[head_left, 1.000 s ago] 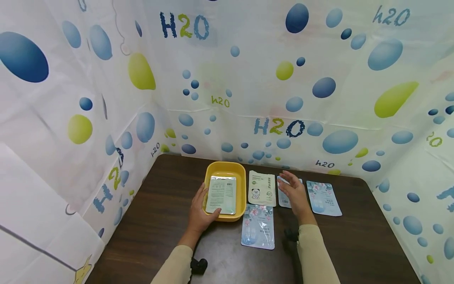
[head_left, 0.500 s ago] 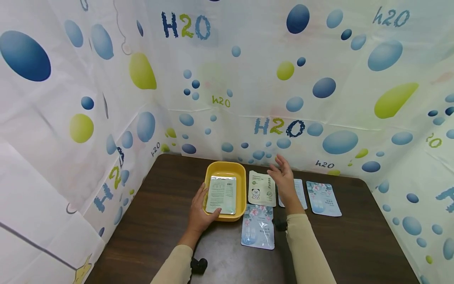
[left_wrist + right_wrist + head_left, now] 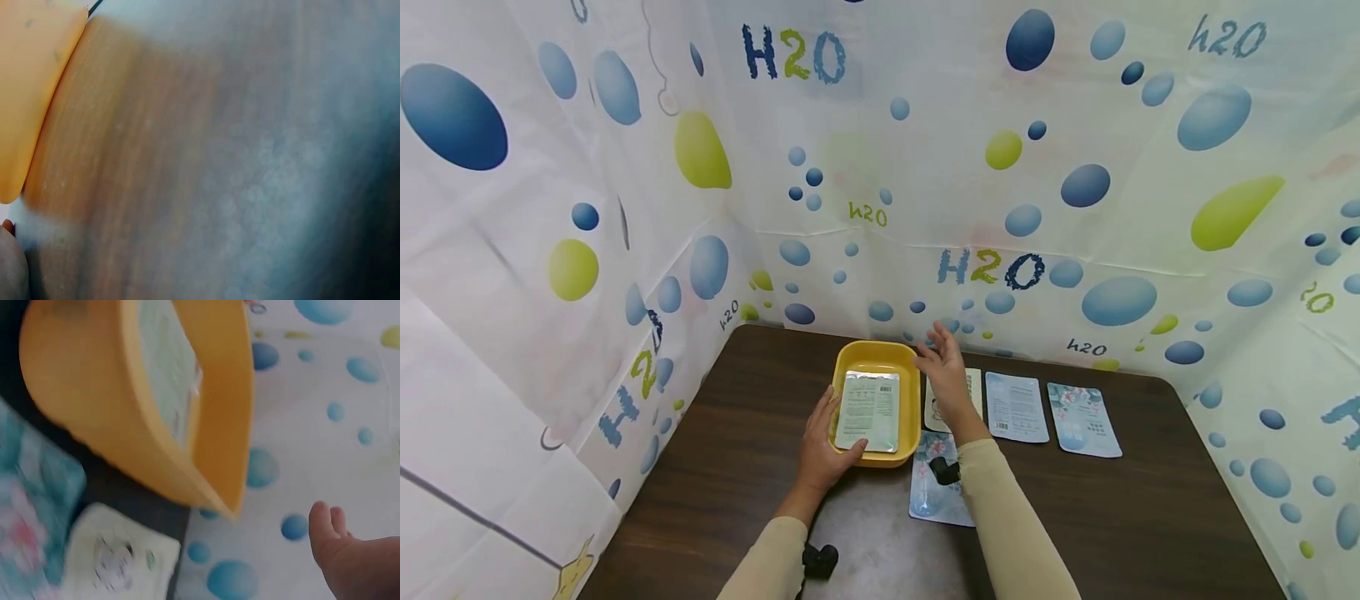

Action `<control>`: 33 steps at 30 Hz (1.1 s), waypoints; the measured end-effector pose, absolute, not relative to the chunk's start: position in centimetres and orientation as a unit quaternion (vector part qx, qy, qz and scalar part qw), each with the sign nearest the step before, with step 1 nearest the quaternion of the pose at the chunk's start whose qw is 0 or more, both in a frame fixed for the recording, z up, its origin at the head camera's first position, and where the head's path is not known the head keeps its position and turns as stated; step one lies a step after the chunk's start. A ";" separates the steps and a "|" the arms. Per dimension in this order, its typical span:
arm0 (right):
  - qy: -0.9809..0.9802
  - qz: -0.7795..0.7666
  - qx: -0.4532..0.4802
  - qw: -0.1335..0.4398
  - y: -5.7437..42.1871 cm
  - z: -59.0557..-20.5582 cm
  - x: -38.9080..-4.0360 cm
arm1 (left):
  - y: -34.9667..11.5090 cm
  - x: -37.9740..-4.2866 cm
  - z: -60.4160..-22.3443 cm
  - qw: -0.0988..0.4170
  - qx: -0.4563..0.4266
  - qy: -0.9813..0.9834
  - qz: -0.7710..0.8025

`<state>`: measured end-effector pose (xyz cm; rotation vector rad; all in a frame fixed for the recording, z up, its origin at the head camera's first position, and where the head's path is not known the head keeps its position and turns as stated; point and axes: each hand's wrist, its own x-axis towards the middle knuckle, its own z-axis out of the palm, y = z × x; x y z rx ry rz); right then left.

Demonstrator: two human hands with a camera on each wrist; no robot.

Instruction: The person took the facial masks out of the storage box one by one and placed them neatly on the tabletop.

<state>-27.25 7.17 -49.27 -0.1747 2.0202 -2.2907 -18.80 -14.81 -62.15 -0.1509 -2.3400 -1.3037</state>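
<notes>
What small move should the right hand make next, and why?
I'd probably ease the right hand leftward and down to the packet in the yellow tray: that hand holds nothing and hangs near the tray's right rim, while the left hand is at the near left corner.

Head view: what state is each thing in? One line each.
Tray: upright, one packet inside
Green packet: in tray, text side up
Cream packet: flat, bear side up
Middle blue packet: flat, text side up
Right blue packet: flat, flowers up
Near blue packet: flat, flowers up, partly hidden
Left hand: touching tray
Right hand: raised, holding nothing
</notes>
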 end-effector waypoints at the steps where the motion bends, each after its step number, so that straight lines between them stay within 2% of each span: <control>1: 0.657 -0.751 -0.054 0.043 6.7 -49.6 -27.2 | -14.8 -18.8 -62.2 0.228 -0.055 -0.850 -0.471; 14: 0.651 -0.756 0.013 0.066 2.5 -53.3 -25.5 | -14.9 -18.9 -62.0 0.237 -0.058 -0.849 -0.470; 24: 0.706 -0.708 0.031 0.020 1.0 -55.4 -25.7 | -14.9 -19.2 -62.1 0.256 -0.075 -0.843 -0.466; 33: 0.688 -0.719 0.044 0.087 1.3 -55.3 -25.6 | -14.7 -18.9 -62.0 0.244 -0.067 -0.848 -0.466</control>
